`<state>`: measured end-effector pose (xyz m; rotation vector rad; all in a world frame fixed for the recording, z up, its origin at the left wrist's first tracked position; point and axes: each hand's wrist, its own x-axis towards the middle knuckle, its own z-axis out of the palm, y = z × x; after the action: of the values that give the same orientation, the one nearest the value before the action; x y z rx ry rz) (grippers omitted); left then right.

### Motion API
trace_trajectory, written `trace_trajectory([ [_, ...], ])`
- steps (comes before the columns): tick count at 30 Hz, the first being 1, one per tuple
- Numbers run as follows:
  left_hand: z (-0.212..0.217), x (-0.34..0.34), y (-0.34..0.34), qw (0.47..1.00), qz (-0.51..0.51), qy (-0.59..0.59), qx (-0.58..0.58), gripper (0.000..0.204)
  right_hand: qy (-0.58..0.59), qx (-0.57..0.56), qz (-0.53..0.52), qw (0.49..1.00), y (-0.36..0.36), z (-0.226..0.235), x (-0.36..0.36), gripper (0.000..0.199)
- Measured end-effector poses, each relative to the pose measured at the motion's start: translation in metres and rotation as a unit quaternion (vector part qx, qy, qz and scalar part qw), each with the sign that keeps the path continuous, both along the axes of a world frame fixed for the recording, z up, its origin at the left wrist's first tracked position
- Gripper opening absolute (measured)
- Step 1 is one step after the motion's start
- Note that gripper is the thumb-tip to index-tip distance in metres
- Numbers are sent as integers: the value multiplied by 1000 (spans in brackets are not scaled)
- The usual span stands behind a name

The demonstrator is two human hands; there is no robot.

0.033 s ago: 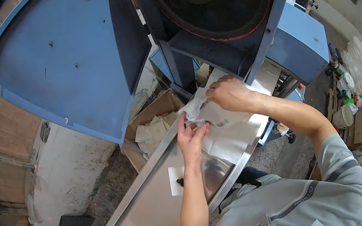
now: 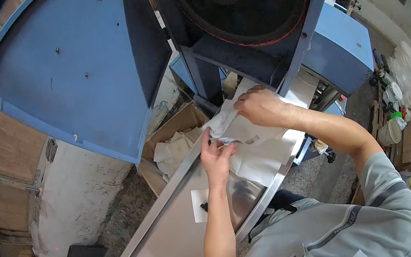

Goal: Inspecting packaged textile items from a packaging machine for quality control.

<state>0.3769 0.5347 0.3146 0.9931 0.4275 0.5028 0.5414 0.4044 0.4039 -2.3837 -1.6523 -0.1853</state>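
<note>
Both of my hands work on a crumpled white sheet (image 2: pixel 221 121) above the metal table; I cannot tell whether it is paper or cloth. My left hand (image 2: pixel 215 163) has its thumb and fingers closed on the sheet's near end, by a small dark and bluish patch. Farther up and to the right, my right hand (image 2: pixel 262 108) pinches the far end, its fingertips partly hidden. Larger white sheets (image 2: pixel 256 163) lie flat under both hands. Left of my left forearm, a white square (image 2: pixel 200 213) with a small black thing on it lies on the table.
The sloping metal table (image 2: pixel 167 246) has raised edges. Above it stands a blue machine frame with a dark round part (image 2: pixel 242 3), its blue door (image 2: pixel 74 68) swung out left. A cardboard box (image 2: pixel 179 123) with crumpled white material sits beyond the table. Buckets and boxes (image 2: pixel 390 131) line the right side.
The white sheet between my hands looks slightly straighter, and a dark and bluish patch shows more by my left fingers. Both hands have barely moved.
</note>
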Motion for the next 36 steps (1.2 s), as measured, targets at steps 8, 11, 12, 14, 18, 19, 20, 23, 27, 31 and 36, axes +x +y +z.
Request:
trace_trajectory([
  [8, -8, 3, 16, 869, 9, 230, 439, 56, 37, -49, -30, 998, 2, 3, 3, 16],
  [11, 0, 0, 13, 853, 73, 202, 475, 51, 42, -41, -29, 998, 3, 3, 6, 17],
  [12, -1, -2, 11, 853, 74, 201, 476, 51, 47, -24, -29, 998, 4, 3, 7, 20],
  [14, -4, -5, 7, 818, 124, 196, 527, 50, 52, -7, -30, 998, 6, 2, 8, 23],
  [18, -2, -8, 15, 754, 111, 69, 643, 45, 70, -27, -58, 996, 13, 3, 10, 24],
  [19, 5, -10, 13, 759, 77, 70, 643, 40, 72, -40, -66, 994, 13, 3, 11, 25],
  [20, 9, -10, 12, 763, 42, 70, 641, 35, 71, -40, -66, 994, 14, 2, 13, 25],
  [23, -2, -4, 22, 804, 69, 5, 590, 22, 61, -54, -70, 994, 19, 2, 16, 23],
  [27, -4, -1, 21, 881, 71, 82, 460, 18, 37, -56, -32, 997, 24, -3, 21, 17],
  [31, -1, 5, 23, 881, 56, 87, 461, 19, -12, -24, 105, 994, 39, -14, 29, 12],
  [36, -11, 0, 31, 878, 57, 84, 468, 20, 26, -74, 82, 993, 55, -4, 30, 14],
])
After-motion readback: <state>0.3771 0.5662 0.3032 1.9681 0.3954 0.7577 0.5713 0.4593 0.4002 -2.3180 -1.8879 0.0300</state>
